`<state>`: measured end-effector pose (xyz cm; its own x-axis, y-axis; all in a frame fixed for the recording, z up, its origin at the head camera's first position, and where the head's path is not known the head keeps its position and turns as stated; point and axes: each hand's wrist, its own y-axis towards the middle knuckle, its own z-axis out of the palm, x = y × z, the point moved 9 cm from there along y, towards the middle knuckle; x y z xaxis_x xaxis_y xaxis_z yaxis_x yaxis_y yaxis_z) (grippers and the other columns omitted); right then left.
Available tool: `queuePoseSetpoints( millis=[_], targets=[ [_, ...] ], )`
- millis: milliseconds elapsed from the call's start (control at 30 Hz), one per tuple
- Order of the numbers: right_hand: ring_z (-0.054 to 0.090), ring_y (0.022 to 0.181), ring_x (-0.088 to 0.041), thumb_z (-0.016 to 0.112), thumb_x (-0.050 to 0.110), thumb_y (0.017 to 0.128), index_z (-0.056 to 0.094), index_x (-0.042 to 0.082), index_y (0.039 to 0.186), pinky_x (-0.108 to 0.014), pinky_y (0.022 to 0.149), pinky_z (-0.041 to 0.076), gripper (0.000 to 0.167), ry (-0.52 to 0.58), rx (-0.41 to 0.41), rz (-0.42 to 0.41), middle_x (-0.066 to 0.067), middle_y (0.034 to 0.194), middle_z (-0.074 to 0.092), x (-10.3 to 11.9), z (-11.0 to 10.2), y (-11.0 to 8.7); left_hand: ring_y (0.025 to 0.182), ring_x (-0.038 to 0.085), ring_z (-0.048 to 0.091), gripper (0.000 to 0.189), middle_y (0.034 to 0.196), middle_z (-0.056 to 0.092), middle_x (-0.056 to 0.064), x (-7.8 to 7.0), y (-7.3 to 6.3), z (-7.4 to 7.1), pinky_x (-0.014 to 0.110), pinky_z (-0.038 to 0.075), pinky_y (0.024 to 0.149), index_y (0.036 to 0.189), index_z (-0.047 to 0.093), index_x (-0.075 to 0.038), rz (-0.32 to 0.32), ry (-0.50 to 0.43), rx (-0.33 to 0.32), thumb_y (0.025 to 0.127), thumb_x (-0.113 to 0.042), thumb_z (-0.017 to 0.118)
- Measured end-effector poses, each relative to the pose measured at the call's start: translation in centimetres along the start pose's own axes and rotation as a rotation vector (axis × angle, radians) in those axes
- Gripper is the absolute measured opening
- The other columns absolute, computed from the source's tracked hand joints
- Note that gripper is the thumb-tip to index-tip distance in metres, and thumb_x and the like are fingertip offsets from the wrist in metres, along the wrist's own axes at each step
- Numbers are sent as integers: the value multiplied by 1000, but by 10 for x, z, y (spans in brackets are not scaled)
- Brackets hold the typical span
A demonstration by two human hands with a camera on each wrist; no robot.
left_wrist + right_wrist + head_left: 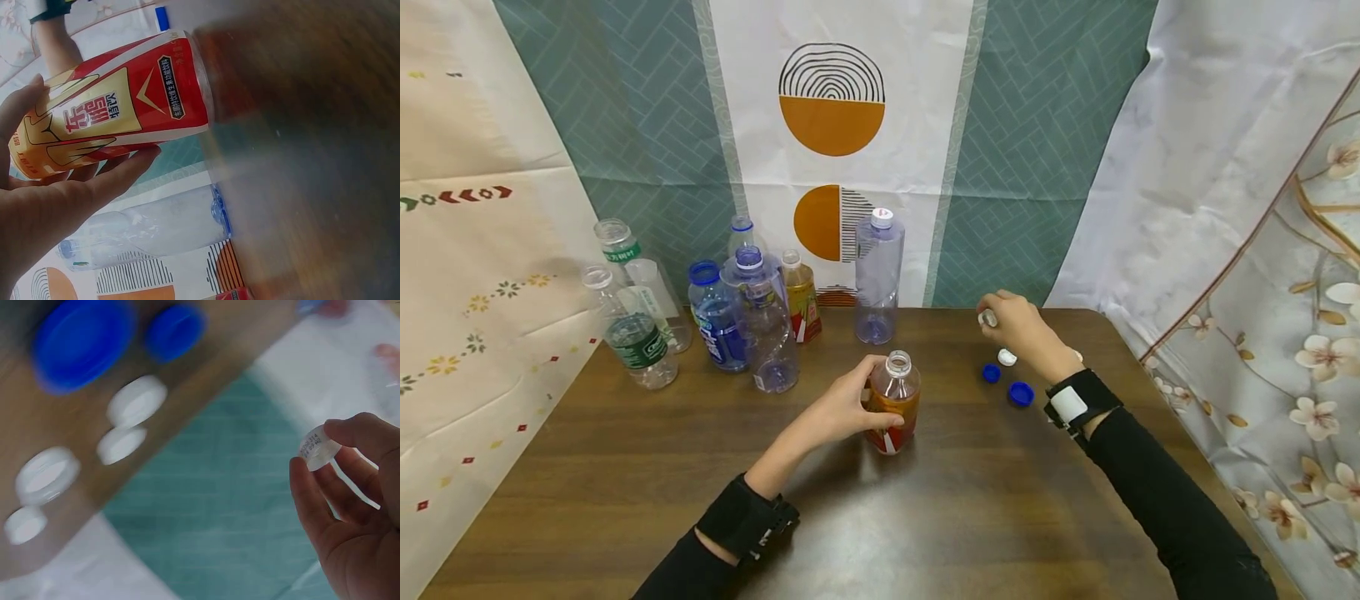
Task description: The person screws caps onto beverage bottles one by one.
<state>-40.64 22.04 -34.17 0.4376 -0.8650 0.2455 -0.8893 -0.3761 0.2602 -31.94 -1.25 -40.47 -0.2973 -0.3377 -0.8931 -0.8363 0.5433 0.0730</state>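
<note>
My left hand (850, 404) grips a red-and-yellow drink bottle (904, 398) round its side. The bottle stands upright with its clear mouth uncovered, and its printed label (100, 115) faces the left wrist view. Over the far right of the table, my right hand (1018, 329) pinches a small white bottle cap (319, 449) between thumb and fingers. Below that hand lie a small blue cap (992, 372), a larger blue cap (1021, 394) and several white caps (137, 400). Part of the white caps is hidden behind the right hand in the head view.
A tall clear bottle with a white cap (880, 275) stands at the back. To the left are a blue-labelled bottle (718, 321), a clear bottle (771, 333), a smaller yellow-and-red bottle (801, 300) and green-labelled bottles (638, 342). Patterned curtains (1037, 150) border the wooden table (625, 483).
</note>
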Motion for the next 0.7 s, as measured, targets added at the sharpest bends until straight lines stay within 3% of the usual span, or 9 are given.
queuePoseSetpoints(
  millis=[300, 500, 700],
  targets=[
    [67, 103, -37, 73, 4, 90, 69, 1, 112, -48, 82, 60, 23, 31, -141, -72, -20, 115, 66, 77, -23, -15, 129, 39, 57, 78, 140, 55, 19, -1, -1, 0, 50, 50, 104, 147, 37, -5, 16, 7, -6, 85, -13, 84],
    [66, 104, -32, 76, 6, 87, 70, 3, 110, -47, 81, 58, 24, 28, -209, -140, -14, 113, 68, 108, -35, -28, 128, 38, 57, 80, 140, 54, 22, -4, 0, 1, 52, 49, 105, 147, 36, -2, 49, 8, -12, 84, -14, 85],
    [66, 102, -29, 78, 4, 86, 69, 4, 108, -43, 81, 58, 25, 56, -283, -231, -11, 110, 68, 136, -47, -44, 127, 33, 57, 80, 141, 54, 18, -1, 2, 1, 49, 49, 105, 146, 37, -4, 28, -4, -23, 83, -15, 86]
  ],
)
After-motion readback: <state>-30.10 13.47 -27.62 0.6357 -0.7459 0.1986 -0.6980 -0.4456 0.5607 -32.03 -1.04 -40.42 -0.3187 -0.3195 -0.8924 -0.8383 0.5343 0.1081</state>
